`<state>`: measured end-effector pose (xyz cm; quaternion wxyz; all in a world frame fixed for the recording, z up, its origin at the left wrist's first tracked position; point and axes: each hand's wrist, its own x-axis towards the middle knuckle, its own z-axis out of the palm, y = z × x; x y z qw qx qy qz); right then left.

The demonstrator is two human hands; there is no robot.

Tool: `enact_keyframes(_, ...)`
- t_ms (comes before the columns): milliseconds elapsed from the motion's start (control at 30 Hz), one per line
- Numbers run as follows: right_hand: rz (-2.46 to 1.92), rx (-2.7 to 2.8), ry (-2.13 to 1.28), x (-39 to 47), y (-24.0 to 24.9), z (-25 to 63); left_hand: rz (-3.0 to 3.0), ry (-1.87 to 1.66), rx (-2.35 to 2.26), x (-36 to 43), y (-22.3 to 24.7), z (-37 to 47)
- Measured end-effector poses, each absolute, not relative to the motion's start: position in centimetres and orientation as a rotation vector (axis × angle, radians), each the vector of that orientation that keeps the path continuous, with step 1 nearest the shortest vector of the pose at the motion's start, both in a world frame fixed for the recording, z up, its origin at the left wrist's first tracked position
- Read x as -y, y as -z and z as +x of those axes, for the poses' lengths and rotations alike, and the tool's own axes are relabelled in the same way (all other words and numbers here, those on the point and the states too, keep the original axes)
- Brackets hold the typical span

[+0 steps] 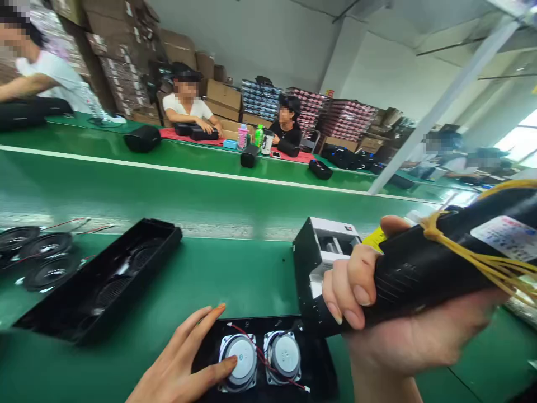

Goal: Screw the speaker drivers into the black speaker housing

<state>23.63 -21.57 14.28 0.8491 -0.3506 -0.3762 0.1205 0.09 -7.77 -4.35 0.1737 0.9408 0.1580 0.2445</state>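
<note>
Right hand (403,330) grip clamped on black tool (423,274), label unreadable; left hand (184,364) open on speaker (241,358).

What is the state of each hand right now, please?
Left hand: open, fingers resting on a round silver speaker driver in the black plastic housing.
Right hand: closed around a black electric screwdriver.
</note>
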Motion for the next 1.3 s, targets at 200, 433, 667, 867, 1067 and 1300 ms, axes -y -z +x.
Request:
enact_keyframes(200,-0.653,0.805,-0.506,17.0,-12.8,19.7,2.758,-0.668,-0.168,8.2,2.3,-0.9)
enact_keyframes(433,-0.717,0.874,-0.634,14.6,-9.6,18.2,2.702,-0.613,-0.23,8.5,3.5,-1.0)
enact_keyframes(667,-0.767,0.902,-0.648,13.9,-7.3,18.1,2.603,-0.632,-0.197,8.5,3.9,-0.8)
enact_keyframes(867,-0.763,0.913,-0.674,13.5,-6.6,18.3,2.579,-0.641,-0.209,8.6,3.8,-0.8)
enact_keyframes(1067,-0.787,0.89,-0.684,13.3,-6.2,18.2,2.566,-0.643,-0.216,8.7,3.8,-0.7)
enact_keyframes(1300,-0.805,0.891,-0.702,13.5,-5.9,18.3,2.558,-0.636,-0.203,8.7,3.5,-0.7)
